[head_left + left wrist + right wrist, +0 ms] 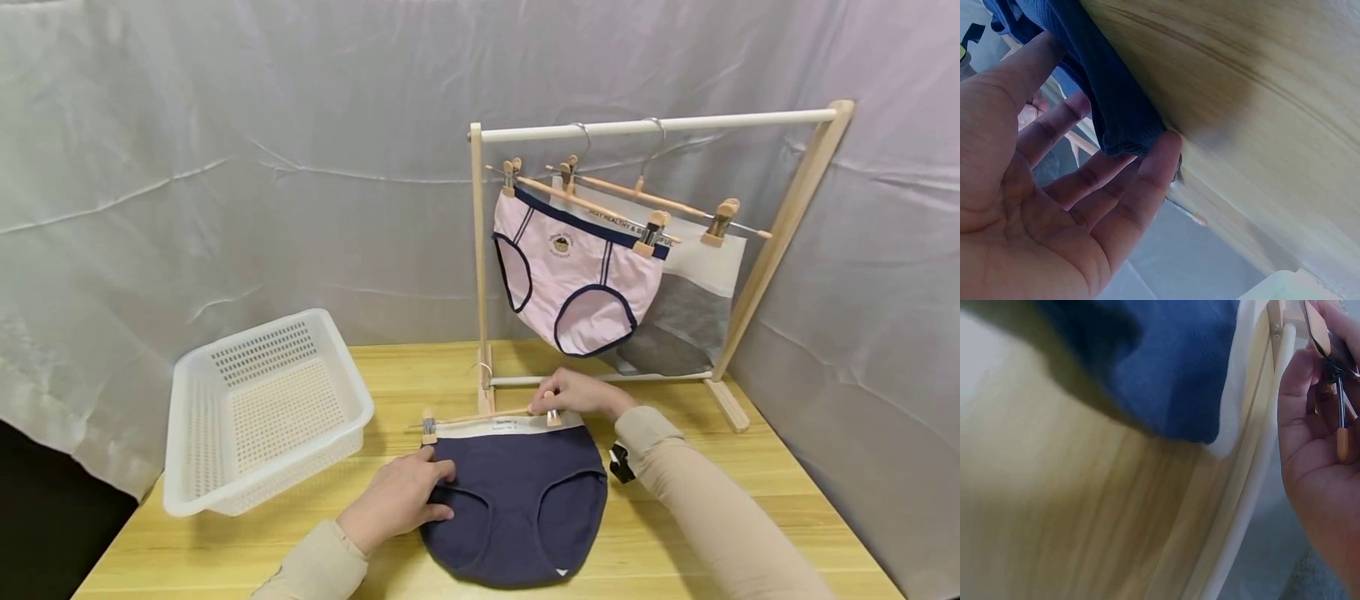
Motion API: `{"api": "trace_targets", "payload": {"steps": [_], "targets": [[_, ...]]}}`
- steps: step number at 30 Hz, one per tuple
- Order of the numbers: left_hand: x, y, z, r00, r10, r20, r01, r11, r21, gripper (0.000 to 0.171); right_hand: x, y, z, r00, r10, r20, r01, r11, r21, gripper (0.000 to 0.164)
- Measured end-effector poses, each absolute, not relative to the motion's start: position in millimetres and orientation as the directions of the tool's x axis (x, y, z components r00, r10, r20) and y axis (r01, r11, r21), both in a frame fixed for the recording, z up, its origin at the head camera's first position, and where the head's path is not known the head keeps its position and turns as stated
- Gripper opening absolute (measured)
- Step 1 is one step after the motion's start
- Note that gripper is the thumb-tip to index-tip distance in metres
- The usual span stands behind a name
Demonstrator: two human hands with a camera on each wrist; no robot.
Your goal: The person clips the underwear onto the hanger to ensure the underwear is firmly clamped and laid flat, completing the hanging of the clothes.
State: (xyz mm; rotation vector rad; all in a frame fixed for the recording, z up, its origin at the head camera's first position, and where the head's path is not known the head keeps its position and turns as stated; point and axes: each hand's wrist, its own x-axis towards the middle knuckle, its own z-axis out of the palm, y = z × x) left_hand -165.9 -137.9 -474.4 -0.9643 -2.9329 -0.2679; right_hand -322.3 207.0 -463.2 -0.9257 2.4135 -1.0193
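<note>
Navy briefs [517,500] with a white waistband [495,427] lie on the table, leg openings toward me. A hanger [480,417] runs along the waistband, its left clip [428,427] on the band's left end. My right hand [577,393] pinches the hanger's right clip [552,410] at the band's other end. In the right wrist view, fingers curl round this clip [1317,331], beside the rod's orange tip [1342,445]. My left hand [401,496] rests on the briefs' left side. In the left wrist view, its loosely extended fingers [1154,169] touch the navy cloth [1125,119].
A white perforated basket [352,417] stands at the left. At the back right, a wooden rack [482,275] carries pink briefs [547,267] and grey-and-white briefs [686,308] on clip hangers. The rack's low rail [660,377] is just behind my right hand.
</note>
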Motion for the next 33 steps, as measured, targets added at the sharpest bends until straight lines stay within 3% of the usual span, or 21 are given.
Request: {"api": "trace_targets", "payload": {"steps": [5, 15, 26, 33], "targets": [[-165.3, -137.6, -473.8, -0.803, 0.588, 0.099, 0.596, 0.789, 0.146, 0.039, -317.1, 217.4, -465.1, -0.718, -0.694, -0.055, -0.452, 0.525, -0.721, 0.017], [-164.8, -136.0, -472.9, -0.802, 0.591, 0.088, 0.598, 0.789, 0.142, 0.039, -311.8, 236.3, -460.5, -0.764, -0.637, -0.102, -0.38, 0.573, -0.726, 0.022], [-165.8, -137.5, -474.1, -0.796, 0.598, 0.094, 0.605, 0.783, 0.146, 0.039, -321.2, 227.1, -465.1, -0.815, -0.563, -0.134, -0.316, 0.627, -0.712, 0.022], [-166.9, -138.2, -473.5, -0.794, 0.6, 0.099, 0.608, 0.781, 0.14, 0.039, -330.2, 227.5, -464.2, -0.773, -0.612, -0.167, -0.352, 0.633, -0.69, 0.025]]}}
